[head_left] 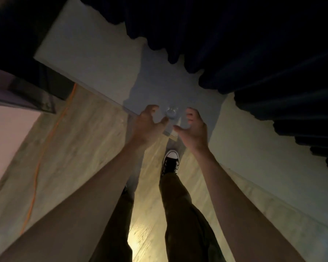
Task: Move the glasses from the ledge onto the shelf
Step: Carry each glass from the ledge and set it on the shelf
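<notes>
Between both spread hands, left hand (pixel 147 123) and right hand (pixel 194 127), sits a glass (pixel 170 112) on the ledge (pixel 95 59); looks like grab's next.

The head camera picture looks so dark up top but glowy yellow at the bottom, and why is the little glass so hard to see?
In the head view, light falls warm on the floor, while the curtain stays nearly black. The person's shadow covers the ledge, so the glass shows dim and blurry between the left hand and right hand. The wide lens bends the edges.
</notes>
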A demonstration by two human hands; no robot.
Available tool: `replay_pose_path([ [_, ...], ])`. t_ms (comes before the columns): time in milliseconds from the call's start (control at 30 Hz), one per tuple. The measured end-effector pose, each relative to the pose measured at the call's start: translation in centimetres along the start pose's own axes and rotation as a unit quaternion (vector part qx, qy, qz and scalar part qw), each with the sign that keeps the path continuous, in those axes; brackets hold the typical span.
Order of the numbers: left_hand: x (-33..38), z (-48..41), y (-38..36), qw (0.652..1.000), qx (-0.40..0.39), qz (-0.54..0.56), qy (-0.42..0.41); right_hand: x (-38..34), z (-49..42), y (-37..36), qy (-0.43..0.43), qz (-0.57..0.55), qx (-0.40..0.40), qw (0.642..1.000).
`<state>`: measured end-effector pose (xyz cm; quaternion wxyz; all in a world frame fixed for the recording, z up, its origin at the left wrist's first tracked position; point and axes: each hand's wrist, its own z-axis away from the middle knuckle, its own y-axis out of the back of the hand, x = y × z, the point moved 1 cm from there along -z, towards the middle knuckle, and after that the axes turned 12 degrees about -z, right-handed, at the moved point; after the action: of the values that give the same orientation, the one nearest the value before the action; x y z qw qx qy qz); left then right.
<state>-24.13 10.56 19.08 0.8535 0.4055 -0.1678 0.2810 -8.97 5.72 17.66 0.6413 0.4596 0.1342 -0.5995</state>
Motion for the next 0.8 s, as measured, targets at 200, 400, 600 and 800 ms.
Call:
replay_pose_path([
  [200,-0.8,-6.0,-5.7,1.000,-0.017,0.008,0.011,5.1,-6.2,-3.4,0.005,-0.002,0.007,1.000],
  [400,-1.9,-9.3,-10.4,0.999,-0.036,0.022,0.031,9.3,-9.9,-5.3,-0.006,0.020,-0.010,1.000],
  [600,-2.9,-11.3,-12.7,0.999,-0.026,0.025,0.034,11.3,-12.2,-6.1,0.023,0.028,-0.015,0.999],
  [800,-3.3,-12.9,-13.3,0.999,0.005,0.001,0.032,12.0,-13.2,-7.6,0.059,0.026,-0.032,0.997],
])
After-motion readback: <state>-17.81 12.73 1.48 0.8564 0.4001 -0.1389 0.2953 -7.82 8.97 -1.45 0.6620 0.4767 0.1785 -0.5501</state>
